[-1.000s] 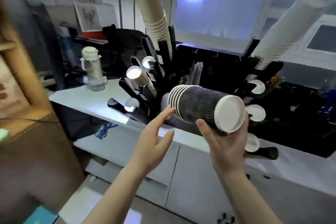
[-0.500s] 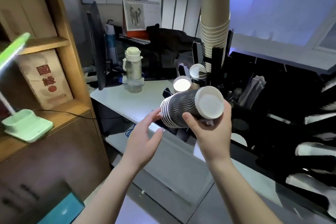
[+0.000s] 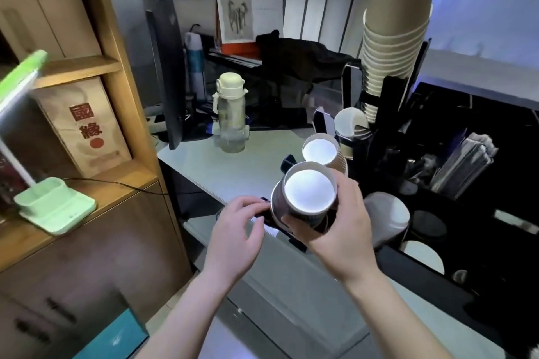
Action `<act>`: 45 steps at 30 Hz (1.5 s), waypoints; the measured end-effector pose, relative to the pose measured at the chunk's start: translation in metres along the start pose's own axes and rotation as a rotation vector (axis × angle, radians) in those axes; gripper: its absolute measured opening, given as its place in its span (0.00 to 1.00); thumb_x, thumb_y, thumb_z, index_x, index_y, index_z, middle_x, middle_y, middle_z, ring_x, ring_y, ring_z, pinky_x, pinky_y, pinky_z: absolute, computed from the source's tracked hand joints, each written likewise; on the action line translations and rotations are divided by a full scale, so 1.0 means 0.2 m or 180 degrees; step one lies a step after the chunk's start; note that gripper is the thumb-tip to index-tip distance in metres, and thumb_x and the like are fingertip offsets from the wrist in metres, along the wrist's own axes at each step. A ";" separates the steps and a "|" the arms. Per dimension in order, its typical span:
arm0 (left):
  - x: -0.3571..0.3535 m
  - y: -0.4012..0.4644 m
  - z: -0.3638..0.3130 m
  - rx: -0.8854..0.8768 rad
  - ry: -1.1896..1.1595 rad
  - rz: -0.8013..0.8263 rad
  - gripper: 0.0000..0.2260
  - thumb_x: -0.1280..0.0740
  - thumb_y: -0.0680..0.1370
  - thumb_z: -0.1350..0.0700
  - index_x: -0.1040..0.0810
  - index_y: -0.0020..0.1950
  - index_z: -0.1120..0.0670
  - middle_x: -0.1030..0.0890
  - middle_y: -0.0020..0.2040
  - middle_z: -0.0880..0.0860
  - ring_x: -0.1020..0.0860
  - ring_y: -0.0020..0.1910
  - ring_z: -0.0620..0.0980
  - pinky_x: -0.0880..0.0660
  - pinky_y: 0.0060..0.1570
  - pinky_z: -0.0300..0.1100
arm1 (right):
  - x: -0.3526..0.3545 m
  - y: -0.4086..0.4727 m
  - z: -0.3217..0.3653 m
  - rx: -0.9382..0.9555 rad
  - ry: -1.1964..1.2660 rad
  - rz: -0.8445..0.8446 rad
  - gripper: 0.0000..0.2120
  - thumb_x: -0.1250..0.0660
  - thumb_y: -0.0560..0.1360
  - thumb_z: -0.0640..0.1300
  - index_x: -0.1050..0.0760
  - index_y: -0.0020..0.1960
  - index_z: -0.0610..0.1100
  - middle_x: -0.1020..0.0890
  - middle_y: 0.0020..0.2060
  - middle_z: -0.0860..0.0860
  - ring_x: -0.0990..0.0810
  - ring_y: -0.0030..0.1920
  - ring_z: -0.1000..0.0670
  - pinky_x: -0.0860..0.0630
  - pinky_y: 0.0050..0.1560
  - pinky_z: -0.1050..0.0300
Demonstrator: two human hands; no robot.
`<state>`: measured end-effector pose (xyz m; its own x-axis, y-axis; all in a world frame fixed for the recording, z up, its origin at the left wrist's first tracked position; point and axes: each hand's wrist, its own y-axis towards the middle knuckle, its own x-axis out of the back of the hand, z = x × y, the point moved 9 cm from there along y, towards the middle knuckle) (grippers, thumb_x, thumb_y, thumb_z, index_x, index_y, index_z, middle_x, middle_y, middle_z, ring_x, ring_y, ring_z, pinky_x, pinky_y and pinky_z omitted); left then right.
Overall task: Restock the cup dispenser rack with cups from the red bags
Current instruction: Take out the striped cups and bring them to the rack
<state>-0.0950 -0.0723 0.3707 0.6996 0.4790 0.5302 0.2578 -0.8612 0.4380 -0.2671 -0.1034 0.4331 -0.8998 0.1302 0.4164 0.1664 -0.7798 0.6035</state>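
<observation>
Right hand [image 3: 339, 230] curled round stack of dark wavy-patterned paper cups [image 3: 303, 201], white base facing camera, at front left end of black cup dispenser rack [image 3: 437, 271]; left hand [image 3: 236, 230] beside stack, fingertips touching black rack part, fingers loosely bent, gripping nothing; tall brown paper cup stack [image 3: 393, 38] upright in rack behind

The right hand [image 3: 344, 230] grips a stack of dark cups [image 3: 303, 201], white bottom facing the camera, at the black rack [image 3: 388, 102]. The left hand [image 3: 236, 230] touches the rack's lowest holder beside it, fingers curled.
</observation>
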 end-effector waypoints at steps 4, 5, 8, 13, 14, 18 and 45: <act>0.03 0.00 -0.02 -0.0180 -0.0393 -0.0261 0.17 0.37 0.74 0.63 0.25 0.53 0.41 0.24 0.50 0.36 0.27 0.53 0.32 0.33 0.50 0.24 | -0.07 -0.05 -0.02 0.0239 -0.0590 0.0176 0.35 0.19 0.60 0.53 0.27 0.62 0.42 0.22 0.57 0.52 0.27 0.57 0.51 0.32 0.59 0.63; 0.04 0.00 -0.02 -0.0172 -0.0437 -0.0255 0.17 0.37 0.74 0.63 0.25 0.53 0.40 0.24 0.49 0.35 0.26 0.52 0.33 0.32 0.50 0.25 | -0.09 -0.07 -0.04 0.0261 -0.0665 0.0228 0.35 0.19 0.61 0.51 0.27 0.63 0.43 0.22 0.57 0.52 0.27 0.57 0.52 0.33 0.59 0.65; 0.03 0.05 0.02 -0.0142 -0.0544 -0.0107 0.13 0.38 0.74 0.60 0.20 0.54 0.47 0.22 0.50 0.36 0.25 0.53 0.35 0.30 0.51 0.27 | -0.13 -0.11 -0.07 0.0141 -0.0760 0.0306 0.37 0.21 0.64 0.44 0.33 0.69 0.47 0.25 0.62 0.52 0.30 0.62 0.53 0.34 0.62 0.64; 0.01 0.10 0.07 -0.0162 -0.0723 0.0311 0.13 0.38 0.75 0.62 0.19 0.55 0.50 0.20 0.51 0.38 0.24 0.53 0.37 0.30 0.51 0.28 | -0.12 -0.16 0.01 0.0308 -0.1072 0.0082 0.27 0.27 0.69 0.44 0.27 0.66 0.42 0.26 0.65 0.47 0.30 0.66 0.50 0.37 0.68 0.60; 0.01 0.11 0.07 -0.0188 -0.0757 0.0394 0.13 0.37 0.76 0.63 0.19 0.55 0.50 0.20 0.51 0.38 0.24 0.53 0.37 0.30 0.52 0.28 | -0.12 -0.17 0.04 0.0362 -0.1154 0.0004 0.23 0.29 0.70 0.44 0.25 0.64 0.41 0.26 0.64 0.46 0.30 0.65 0.50 0.37 0.68 0.60; 0.00 0.11 0.08 -0.0313 -0.0828 0.0776 0.14 0.40 0.75 0.57 0.20 0.58 0.49 0.21 0.53 0.37 0.25 0.56 0.37 0.29 0.55 0.33 | -0.18 -0.20 0.07 0.0396 -0.1696 0.0041 0.15 0.32 0.72 0.41 0.21 0.58 0.38 0.22 0.62 0.45 0.27 0.60 0.46 0.31 0.64 0.53; -0.05 -0.12 -0.44 -0.1468 -0.1317 0.1614 0.19 0.38 0.76 0.58 0.25 0.66 0.48 0.30 0.61 0.30 0.31 0.66 0.35 0.36 0.62 0.27 | 0.26 -0.65 0.15 -0.1212 -0.1982 -0.0638 0.16 0.30 0.73 0.39 0.21 0.60 0.45 0.21 0.60 0.52 0.26 0.63 0.51 0.39 0.66 0.64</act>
<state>-0.1668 -0.0423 0.4190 0.8715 -0.1316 0.4724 -0.3960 -0.7570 0.5197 -0.3237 0.0228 0.3973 -0.4853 0.5255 0.6988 -0.2290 -0.8477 0.4785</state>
